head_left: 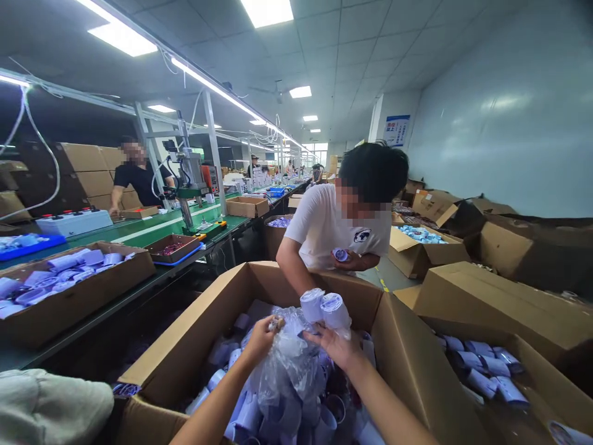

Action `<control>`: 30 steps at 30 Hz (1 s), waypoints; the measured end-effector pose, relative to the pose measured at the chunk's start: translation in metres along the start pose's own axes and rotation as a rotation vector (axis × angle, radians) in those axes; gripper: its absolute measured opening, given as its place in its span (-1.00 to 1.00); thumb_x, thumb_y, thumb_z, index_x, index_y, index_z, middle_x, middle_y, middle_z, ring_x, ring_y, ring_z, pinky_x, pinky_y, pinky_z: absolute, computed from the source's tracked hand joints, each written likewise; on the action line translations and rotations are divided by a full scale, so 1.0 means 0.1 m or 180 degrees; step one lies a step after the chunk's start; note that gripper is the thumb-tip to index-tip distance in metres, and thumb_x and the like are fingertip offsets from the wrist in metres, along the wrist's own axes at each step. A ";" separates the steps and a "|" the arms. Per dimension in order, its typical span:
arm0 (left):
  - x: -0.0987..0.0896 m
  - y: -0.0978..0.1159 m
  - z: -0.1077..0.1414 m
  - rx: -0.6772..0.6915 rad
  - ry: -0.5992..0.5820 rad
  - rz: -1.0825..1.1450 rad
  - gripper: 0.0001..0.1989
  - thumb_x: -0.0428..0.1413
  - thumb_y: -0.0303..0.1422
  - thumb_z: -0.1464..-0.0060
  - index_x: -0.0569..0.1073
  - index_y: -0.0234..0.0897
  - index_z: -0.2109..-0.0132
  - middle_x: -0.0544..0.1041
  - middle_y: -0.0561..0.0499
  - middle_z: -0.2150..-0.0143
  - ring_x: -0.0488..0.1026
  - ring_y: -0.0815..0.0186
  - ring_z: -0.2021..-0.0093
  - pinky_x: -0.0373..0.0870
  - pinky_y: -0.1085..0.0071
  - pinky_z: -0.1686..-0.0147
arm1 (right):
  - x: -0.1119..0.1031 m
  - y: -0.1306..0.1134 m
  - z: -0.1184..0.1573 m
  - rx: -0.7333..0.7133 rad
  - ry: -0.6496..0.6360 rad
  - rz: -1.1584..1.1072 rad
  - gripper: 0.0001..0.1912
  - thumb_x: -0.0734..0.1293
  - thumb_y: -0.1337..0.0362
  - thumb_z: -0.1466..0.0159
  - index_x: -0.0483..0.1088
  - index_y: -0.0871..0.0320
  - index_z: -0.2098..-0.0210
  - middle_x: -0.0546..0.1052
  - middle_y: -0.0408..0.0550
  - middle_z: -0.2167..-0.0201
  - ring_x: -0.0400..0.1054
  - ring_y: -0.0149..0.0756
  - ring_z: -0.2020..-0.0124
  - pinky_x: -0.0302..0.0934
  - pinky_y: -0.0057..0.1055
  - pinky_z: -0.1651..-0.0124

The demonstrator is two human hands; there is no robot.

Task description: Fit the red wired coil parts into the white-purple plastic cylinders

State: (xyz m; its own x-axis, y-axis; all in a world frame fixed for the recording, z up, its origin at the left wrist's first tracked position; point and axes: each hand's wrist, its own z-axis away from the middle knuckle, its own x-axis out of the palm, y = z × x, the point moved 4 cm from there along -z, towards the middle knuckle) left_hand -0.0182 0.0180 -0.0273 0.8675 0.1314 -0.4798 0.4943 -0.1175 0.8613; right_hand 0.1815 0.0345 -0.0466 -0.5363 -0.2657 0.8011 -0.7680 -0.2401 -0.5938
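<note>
In the head view, a clear plastic bag [290,355] is spread over a large cardboard box [403,352] filled with white cylindrical plastic parts [248,411]. My left hand [263,337] is closed, pinching a bunched edge of the bag. Two white cylinders [334,310], partly wrapped in the plastic, stand at the bag's upper right. Against them from below rests my right hand [340,347], its fingers stretched along the bag and curved around its side. Across the box a co-worker in a white shirt [319,216] leans over, one arm reaching down in and the other hand holding a small round part [340,254].
On the left, a box of white parts [134,272] and a shallow tray of reddish pieces [169,245] sit along the green conveyor line [194,216]. Another open box [551,364] with white cylinders is at right. Behind the line stands a second person [139,179].
</note>
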 end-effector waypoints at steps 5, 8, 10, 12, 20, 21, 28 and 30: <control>-0.13 -0.01 -0.02 0.0045 0.0079 -0.0462 -0.78 0.02 -0.31 0.00 0.27 -0.26 0.55 0.36 0.08 0.54 0.29 0.33 0.42 0.17 0.48 0.41 | -0.14 -0.03 0.00 -0.0010 -0.0001 0.0273 -0.79 0.40 0.07 0.07 0.45 -0.03 0.43 0.55 -0.10 0.37 0.39 -0.11 0.17 0.23 0.09 0.04; -0.04 0.04 0.00 0.0063 -0.0402 -0.0123 -0.71 -0.02 -0.17 -0.03 0.28 -0.26 0.53 0.32 0.10 0.56 0.26 0.36 0.47 0.16 0.48 0.45 | -0.10 0.01 0.00 0.0080 -0.0049 0.0277 -0.84 0.42 0.11 0.09 0.44 -0.01 0.50 0.54 -0.13 0.44 0.40 -0.17 0.25 0.22 -0.01 -0.01; -0.01 0.09 0.02 0.0122 -0.0350 -0.0108 -0.67 0.01 -0.10 0.02 0.28 -0.26 0.54 0.30 0.10 0.56 0.24 0.36 0.47 0.17 0.48 0.45 | -0.05 0.05 0.00 0.0192 -0.0092 0.0398 -0.83 0.41 0.15 0.08 0.45 0.01 0.47 0.54 -0.12 0.43 0.40 -0.17 0.23 0.21 -0.06 -0.01; -0.04 0.15 0.03 0.0334 -0.0039 -0.0279 -0.65 0.06 -0.09 0.07 0.26 -0.26 0.57 0.31 0.09 0.53 0.25 0.36 0.45 0.19 0.47 0.42 | -0.02 0.10 0.01 0.0267 -0.0075 0.0614 -0.76 0.39 0.14 0.05 0.47 0.02 0.36 0.54 -0.09 0.37 0.39 -0.17 0.19 0.22 -0.10 0.00; -0.02 0.28 0.11 0.0607 -0.0248 0.0300 -0.57 0.20 -0.18 0.17 0.42 -0.21 0.10 0.54 0.01 0.22 0.43 0.27 0.26 0.34 0.40 0.23 | 0.02 0.21 -0.01 0.0454 0.0167 0.1202 -0.67 0.39 0.08 0.05 0.49 0.12 0.32 0.55 -0.03 0.40 0.40 -0.17 0.27 0.28 -0.24 0.22; -0.01 0.30 0.12 0.0610 -0.0306 0.0372 -0.54 0.19 -0.19 0.15 0.42 -0.20 0.05 0.55 -0.01 0.17 0.44 0.25 0.21 0.34 0.40 0.19 | 0.04 0.23 -0.01 0.0487 0.0198 0.1265 -0.67 0.38 0.08 0.05 0.49 0.13 0.34 0.55 -0.02 0.42 0.41 -0.16 0.29 0.28 -0.26 0.25; 0.01 0.24 0.08 0.0524 -0.0116 -0.0021 -0.66 -0.01 -0.12 -0.02 0.46 -0.28 0.46 0.50 0.02 0.49 0.38 0.30 0.44 0.28 0.44 0.39 | 0.19 0.36 0.03 0.0675 0.0350 0.1442 -0.72 0.47 0.19 0.20 0.48 0.20 0.50 0.52 -0.06 0.60 0.41 -0.21 0.45 0.26 -0.34 0.39; 0.02 0.21 0.06 0.0526 -0.0055 -0.0251 -0.67 -0.03 -0.13 -0.04 0.39 -0.26 0.50 0.44 0.04 0.53 0.35 0.31 0.45 0.26 0.44 0.39 | 0.17 0.37 0.04 0.0642 0.0580 0.1429 -0.72 0.49 0.22 0.26 0.46 0.21 0.55 0.50 -0.08 0.65 0.41 -0.22 0.49 0.26 -0.35 0.41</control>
State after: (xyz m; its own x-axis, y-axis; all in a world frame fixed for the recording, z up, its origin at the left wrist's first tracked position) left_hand -0.0060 0.0104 -0.0113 0.8259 0.1299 -0.5487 0.5621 -0.2677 0.7826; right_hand 0.1458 0.0173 -0.0555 -0.8632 -0.2214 0.4537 -0.3753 -0.3198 -0.8700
